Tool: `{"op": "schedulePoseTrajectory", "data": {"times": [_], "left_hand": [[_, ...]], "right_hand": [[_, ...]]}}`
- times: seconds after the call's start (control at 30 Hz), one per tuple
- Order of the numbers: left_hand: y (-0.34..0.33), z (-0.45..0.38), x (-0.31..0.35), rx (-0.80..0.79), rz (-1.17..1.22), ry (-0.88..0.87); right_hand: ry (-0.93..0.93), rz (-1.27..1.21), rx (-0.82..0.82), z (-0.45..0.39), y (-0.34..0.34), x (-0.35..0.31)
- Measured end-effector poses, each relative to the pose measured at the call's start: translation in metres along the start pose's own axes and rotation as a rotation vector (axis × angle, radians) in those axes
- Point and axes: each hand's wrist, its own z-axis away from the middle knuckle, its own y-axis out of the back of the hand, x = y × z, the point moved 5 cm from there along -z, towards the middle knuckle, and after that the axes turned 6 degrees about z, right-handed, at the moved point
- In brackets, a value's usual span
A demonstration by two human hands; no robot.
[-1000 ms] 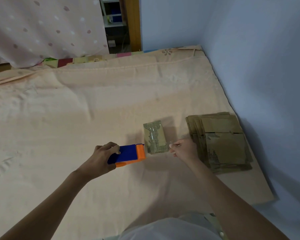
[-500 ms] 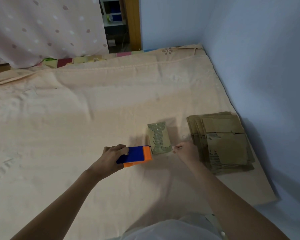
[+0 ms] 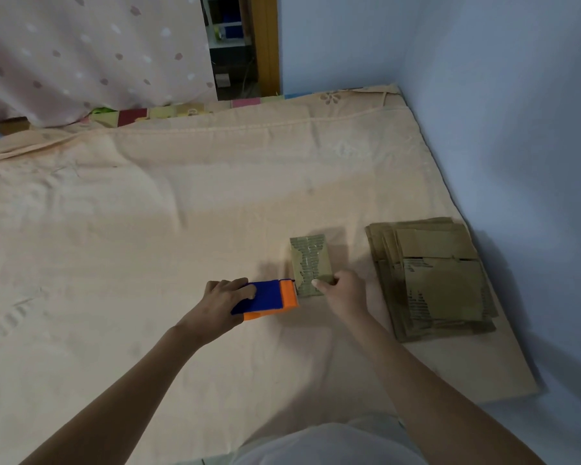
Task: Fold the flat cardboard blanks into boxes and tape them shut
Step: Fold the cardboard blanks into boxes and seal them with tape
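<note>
I see the left hand (image 3: 223, 298) holding the tape tool (image 3: 265, 298) against the small box (image 3: 311, 263) on the bed sheet (image 3: 148, 229). The right hand (image 3: 342, 290) pinches the box's near end. Flat cardboard pieces (image 3: 433, 276) lie just right.

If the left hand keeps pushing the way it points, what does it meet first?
Probably the small folded box: the tape dispenser that the left hand grips already has its orange end at the box's near edge.
</note>
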Motion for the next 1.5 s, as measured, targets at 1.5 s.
{"op": "schedulePoseTrajectory", "data": {"times": [1.5], "left_hand": [[0.035, -0.041, 0.053, -0.237, -0.404, -0.039]], "right_hand": [[-0.088, 0.127, -0.011, -0.012, -0.007, -0.009]]}}
